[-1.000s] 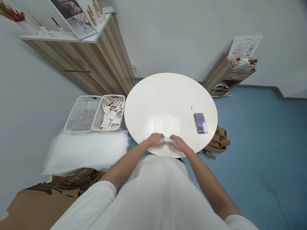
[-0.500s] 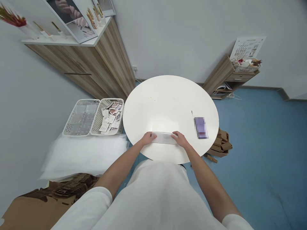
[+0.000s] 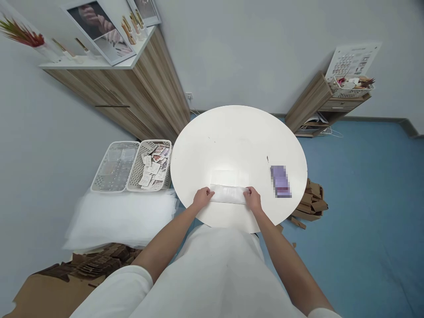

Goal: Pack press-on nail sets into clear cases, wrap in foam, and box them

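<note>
A folded white packing sheet (image 3: pixel 228 194) lies crosswise near the front edge of the round white table (image 3: pixel 198 145). At its left end my left hand (image 3: pixel 202 197) is closed, thumb and fingers pinching it. My right hand (image 3: pixel 252 198) grips the other end the same way. Whether anything is wrapped inside cannot be made out. Just beyond the fold, a paler rectangle shows on the tabletop; it may be more sheet or a reflection.
A purple pixelated item (image 3: pixel 281 181) lies on the table's right. Left of the table stand a basket of printed cards (image 3: pixel 151 165), a basket of clear boxes (image 3: pixel 115 165) and a stack of white sheets (image 3: pixel 122 218). Cardboard pieces (image 3: pixel 311 201) rest on the floor at right.
Both hands still hold the sheet's ends. My right hand has shifted slightly outward, and the folded strip now looks flatter and more stretched. The whole view has tilted a little.
</note>
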